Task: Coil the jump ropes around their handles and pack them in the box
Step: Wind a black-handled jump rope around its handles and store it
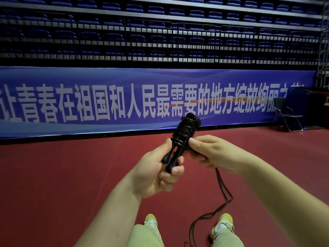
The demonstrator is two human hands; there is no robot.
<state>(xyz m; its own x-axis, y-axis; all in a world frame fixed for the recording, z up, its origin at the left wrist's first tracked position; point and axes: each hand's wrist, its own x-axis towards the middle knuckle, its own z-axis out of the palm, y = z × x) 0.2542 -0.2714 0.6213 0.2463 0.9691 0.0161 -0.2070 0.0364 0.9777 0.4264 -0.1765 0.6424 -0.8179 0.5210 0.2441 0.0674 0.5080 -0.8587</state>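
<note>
Hands [178, 163] hiding handles [171, 158], rope [224, 196] (cropped below)

The upper parts of the two black handles [171, 158] are buried under the wound rope [187, 130], and their lower ends vanish inside the left hand [156, 172]. The right hand [211, 152] covers the stretch of rope it pinches — its fingertips sit out of sight behind the coil. The loose rope tail [210, 216] runs off the bottom edge. Both forearms and legs are cut off there too, and the banner [124, 102] — its lettering clipped at the left edge — is partly masked at the right by a folding chair [286, 113].
</note>
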